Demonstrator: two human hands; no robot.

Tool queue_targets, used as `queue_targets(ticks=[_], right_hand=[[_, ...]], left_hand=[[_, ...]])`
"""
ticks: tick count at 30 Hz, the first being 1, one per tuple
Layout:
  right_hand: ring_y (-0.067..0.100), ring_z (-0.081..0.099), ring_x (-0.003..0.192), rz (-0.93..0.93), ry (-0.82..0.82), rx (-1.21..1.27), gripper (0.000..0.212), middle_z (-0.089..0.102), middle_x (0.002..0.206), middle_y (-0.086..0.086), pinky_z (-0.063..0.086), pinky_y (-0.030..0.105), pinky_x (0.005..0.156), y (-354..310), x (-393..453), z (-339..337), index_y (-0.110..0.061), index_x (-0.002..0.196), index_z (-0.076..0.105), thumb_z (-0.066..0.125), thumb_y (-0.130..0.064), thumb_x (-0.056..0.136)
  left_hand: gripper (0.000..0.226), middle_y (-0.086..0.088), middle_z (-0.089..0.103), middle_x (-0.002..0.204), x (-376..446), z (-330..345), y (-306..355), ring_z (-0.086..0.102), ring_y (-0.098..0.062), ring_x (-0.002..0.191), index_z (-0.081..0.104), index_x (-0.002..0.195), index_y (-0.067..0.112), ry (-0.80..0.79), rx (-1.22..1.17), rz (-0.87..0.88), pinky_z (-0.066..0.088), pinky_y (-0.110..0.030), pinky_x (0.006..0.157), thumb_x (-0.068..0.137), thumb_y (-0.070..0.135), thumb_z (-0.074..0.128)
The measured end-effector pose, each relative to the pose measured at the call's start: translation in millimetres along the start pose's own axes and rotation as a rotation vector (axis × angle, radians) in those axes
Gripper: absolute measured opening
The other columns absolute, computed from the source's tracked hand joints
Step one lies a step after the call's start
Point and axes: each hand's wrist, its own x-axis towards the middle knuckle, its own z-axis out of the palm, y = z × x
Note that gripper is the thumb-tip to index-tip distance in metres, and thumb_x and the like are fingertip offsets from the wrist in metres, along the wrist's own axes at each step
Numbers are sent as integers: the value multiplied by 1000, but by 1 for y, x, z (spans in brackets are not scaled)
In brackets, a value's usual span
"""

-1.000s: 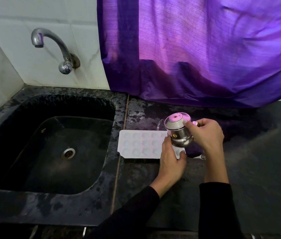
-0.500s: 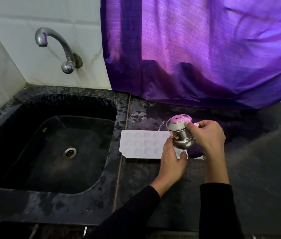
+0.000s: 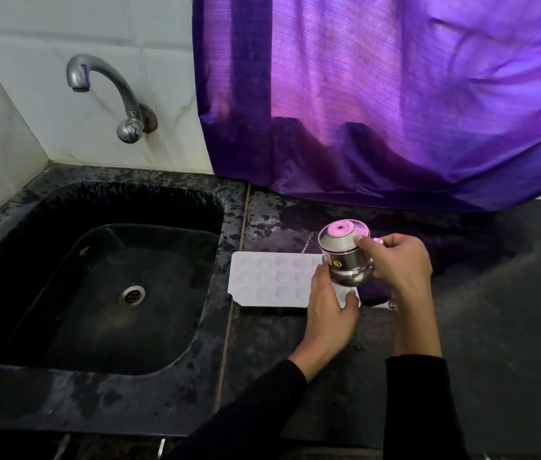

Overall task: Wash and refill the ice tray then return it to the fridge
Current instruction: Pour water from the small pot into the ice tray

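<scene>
**Refilling the ice tray: spill risks**

Lying flat on the dark counter [image 3: 295,360], just right of the sink [image 3: 63,376]: white ice tray [image 3: 272,280]. Gripping and tipping a small steel pot [image 3: 345,260] over the tray's right end: right hand [image 3: 401,263], fingers curled round the pot's body. Pressing on the tray's near right corner with relaxed, straight fingers: left hand [image 3: 328,310], grasping nothing. Running from the pot's far rim toward the tray: a thin stream of water [image 3: 307,244].

Likely faults: tipping too steeply, overshooting the cells and flooding the counter; easing the left-hand pressure, letting the tray slide; overfilling, causing slopping during carrying to the fridge.
</scene>
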Motion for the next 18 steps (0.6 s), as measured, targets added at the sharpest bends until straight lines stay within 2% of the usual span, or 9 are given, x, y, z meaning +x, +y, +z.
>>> queue_targets(ticks=[2,3,5,9,13,18], right_hand=[[24,70,73,23,-12,78,38,69,61,-2,57,48,79,1,1,-1,-18,62,66,71,-56,58],[24,70,73,30,-18,108,37,69,58,-1,57,49,79,0,1,-1,-18,60,65,73,-54,58],[24,70,71,40,-27,153,35,67,55,-2,57,50,79,-1,1,-1,-17,58,64,77,-50,61],[24,70,74,4,-33,145,31,68,57,-2,57,50,78,-7,0,2,-25,62,66,75,-54,56],[23,69,73,-37,-40,83,42,69,62,-2,57,49,78,-13,0,7,-18,65,65,70,-57,53],[25,68,73,-96,-46,-16,37,69,65,-2,57,49,78,-17,0,15,-19,66,65,71,-55,61]], left_hand=[[67,0,28,152,1,0,-1,25,-13,141,21,149,16,23,-13,4,23,-28,115,89,12,53],[68,-1,27,153,1,0,-2,24,-15,142,21,149,16,36,-21,6,24,-35,116,89,12,52],[67,-1,28,152,2,-1,-2,26,-15,141,22,148,16,66,-29,23,28,-40,115,88,11,51],[67,4,30,149,3,-3,-1,31,-10,136,24,148,17,95,-60,42,33,-37,111,87,10,52],[66,11,34,138,3,-5,-2,37,-9,129,26,145,18,108,-77,38,36,-31,107,86,10,53],[65,16,35,129,4,-7,-4,41,-9,127,28,144,21,113,-94,20,36,-25,104,85,9,54]])
